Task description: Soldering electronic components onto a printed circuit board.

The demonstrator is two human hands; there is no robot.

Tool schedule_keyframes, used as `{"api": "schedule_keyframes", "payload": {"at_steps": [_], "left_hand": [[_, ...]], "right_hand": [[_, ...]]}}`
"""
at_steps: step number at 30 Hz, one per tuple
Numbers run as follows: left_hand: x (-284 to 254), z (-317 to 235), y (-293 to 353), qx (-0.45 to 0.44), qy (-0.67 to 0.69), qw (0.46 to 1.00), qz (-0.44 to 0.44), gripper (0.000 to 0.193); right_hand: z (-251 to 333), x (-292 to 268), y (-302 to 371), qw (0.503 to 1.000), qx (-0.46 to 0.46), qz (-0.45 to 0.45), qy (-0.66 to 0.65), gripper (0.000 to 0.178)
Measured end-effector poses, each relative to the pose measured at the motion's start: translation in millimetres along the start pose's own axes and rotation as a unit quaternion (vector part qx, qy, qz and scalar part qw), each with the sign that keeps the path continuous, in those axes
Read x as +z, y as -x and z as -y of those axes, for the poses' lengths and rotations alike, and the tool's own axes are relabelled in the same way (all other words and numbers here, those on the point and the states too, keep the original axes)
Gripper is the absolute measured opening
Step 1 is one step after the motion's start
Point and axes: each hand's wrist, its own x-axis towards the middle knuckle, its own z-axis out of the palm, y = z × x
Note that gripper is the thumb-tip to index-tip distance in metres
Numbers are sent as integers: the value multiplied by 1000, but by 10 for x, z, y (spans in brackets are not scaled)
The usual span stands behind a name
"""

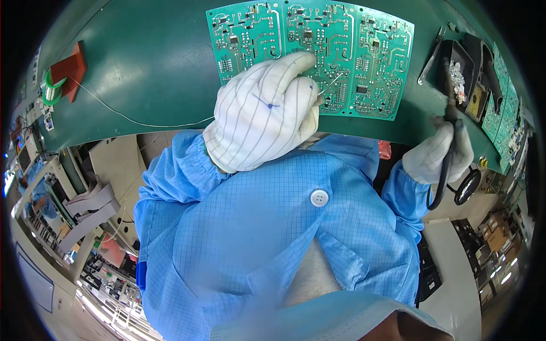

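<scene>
My left hand (264, 113), in a white striped glove, rests over the lower left part of a green circuit board panel (375, 68). Its fingers are closed on thin solder wire (142, 123); the wire's free end points out over the board. Off to the right, my gloved right hand (438, 153) is wrapped round a soldering iron (451, 111) with a dark handle and cord. The iron points away from me, up against the black iron stand (449, 62), and its tip is hard to make out there. Part of the panel is hidden beneath my left hand.
A green solder spool (52, 90) sits by a red-brown holder (74, 69) at the left. Solder scraps (456, 79) and a yellowish sponge (476, 103) lie in the stand. Tweezers (432, 55) lie beside it. More green boards (500, 125) are at the far right.
</scene>
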Motion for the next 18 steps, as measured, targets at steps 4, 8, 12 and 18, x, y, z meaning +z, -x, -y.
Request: {"api": "schedule_keyframes", "payload": {"at_steps": [4, 8, 12, 18], "left_hand": [[-22, -48, 50, -6, 17, 1000, 6, 23], [-30, -66, 78, 1, 26, 1000, 7, 23], [-35, -78, 88, 2, 30, 999, 12, 24], [-9, -86, 87, -10, 29, 1000, 5, 25]], "right_hand": [[132, -26, 186, 989, -65, 96, -94, 35], [90, -122, 198, 951, -121, 223, -177, 38], [52, -151, 242, 925, -168, 269, -207, 42], [153, -100, 300, 918, -182, 287, -203, 45]]}}
